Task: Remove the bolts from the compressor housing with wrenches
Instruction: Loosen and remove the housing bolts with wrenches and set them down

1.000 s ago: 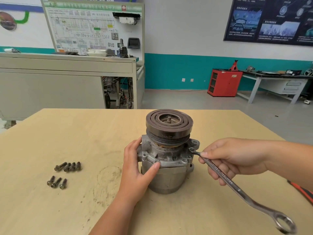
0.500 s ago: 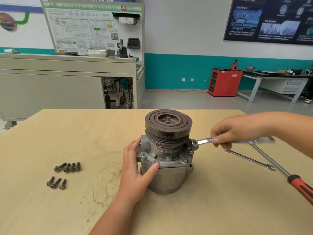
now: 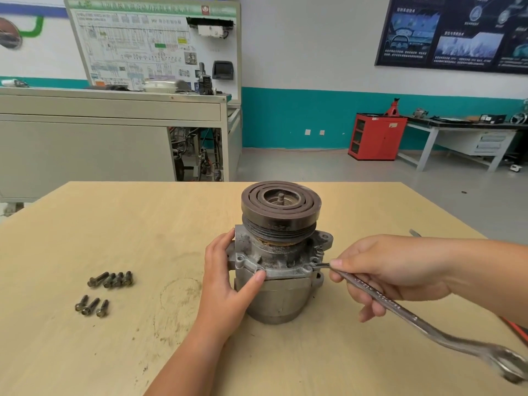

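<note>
At frame centre, left hand (image 3: 225,284) fingers grip the compressor housing (image 3: 278,281); right hand (image 3: 391,270) fingers pinch a wrench (image 3: 400,307) set on a flange bolt (image 3: 315,265).

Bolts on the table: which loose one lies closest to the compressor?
The rightmost bolt in the farther row of four; the nearer three bolts all lie further left of the compressor housing.

A compressor housing (image 3: 278,295) stands upright near the middle of the surface (image 3: 114,224), with a pulley (image 3: 281,204) on top of it. Well to the left of the housing lie loose bolts (image 3: 111,280) in two clusters, one behind the other. The left hand (image 3: 225,281) grips the housing's left side. Just right of the housing, the right hand (image 3: 385,270) holds a wrench (image 3: 400,307). One end meets the housing's right flange; the other extends right and toward the viewer.
</note>
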`<action>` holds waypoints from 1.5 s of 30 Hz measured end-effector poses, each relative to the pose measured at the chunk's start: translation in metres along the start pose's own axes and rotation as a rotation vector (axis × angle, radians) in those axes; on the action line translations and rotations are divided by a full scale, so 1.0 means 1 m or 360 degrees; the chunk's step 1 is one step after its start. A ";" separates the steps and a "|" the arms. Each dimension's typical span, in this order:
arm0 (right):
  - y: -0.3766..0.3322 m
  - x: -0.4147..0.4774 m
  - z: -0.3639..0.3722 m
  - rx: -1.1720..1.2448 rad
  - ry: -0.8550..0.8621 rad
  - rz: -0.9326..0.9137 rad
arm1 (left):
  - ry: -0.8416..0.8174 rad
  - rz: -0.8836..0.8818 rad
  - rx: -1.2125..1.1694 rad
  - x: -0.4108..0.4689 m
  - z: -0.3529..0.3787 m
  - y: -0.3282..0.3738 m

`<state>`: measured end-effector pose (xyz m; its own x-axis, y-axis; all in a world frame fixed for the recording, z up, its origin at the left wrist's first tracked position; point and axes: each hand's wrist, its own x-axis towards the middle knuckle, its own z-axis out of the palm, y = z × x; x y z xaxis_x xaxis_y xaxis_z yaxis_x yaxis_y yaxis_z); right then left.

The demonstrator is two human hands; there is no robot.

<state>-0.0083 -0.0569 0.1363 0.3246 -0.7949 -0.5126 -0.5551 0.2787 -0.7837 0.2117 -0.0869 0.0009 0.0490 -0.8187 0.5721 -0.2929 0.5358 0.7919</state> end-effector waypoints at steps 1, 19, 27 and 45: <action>0.000 0.002 0.001 -0.0036 0.0025 -0.0010 | 0.0002 -0.0001 0.0000 0.000 0.000 0.000; -0.006 0.006 -0.009 -0.0159 0.0064 0.0042 | -0.0003 -0.0035 0.0007 0.000 0.001 0.000; -0.007 0.007 -0.034 -0.0616 -0.0037 0.0158 | -0.0014 -0.0044 0.0011 0.000 0.000 0.002; 0.014 0.006 -0.028 0.0025 -0.0025 -0.0041 | -0.0016 -0.0051 0.0012 0.000 -0.001 0.002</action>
<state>-0.0353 -0.0730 0.1320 0.3506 -0.7934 -0.4976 -0.5343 0.2669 -0.8021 0.2122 -0.0855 0.0022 0.0488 -0.8374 0.5444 -0.2986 0.5079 0.8080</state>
